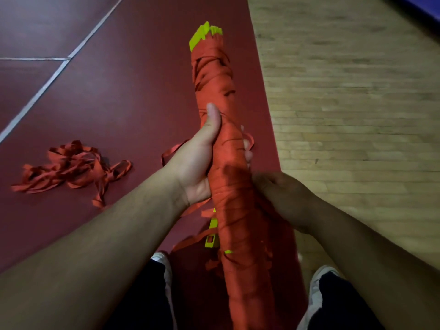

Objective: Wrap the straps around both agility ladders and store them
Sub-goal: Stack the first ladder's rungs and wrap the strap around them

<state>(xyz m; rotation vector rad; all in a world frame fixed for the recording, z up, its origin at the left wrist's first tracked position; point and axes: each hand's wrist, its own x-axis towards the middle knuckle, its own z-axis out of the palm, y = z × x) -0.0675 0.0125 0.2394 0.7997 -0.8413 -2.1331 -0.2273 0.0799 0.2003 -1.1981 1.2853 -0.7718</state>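
Now, at far left a tangle of loose straps [71, 167] lies on the dark red floor mat [142, 79], well apart from the hands. Next, the left hand [197, 160] grips the ladder bundle [226, 139] at its middle: thumb flat along the front, fingers curled round the back. The bundle is held tilted above the mat, wrapped in orange-red strap, w/ yellow rungs [203, 35] sticking out at the far end. The right hand [278, 194] touches the bundle's right side, lower down; it is dark & blurred, so I cannot tell if it pinches anything. Wood floor [357, 115] at right.
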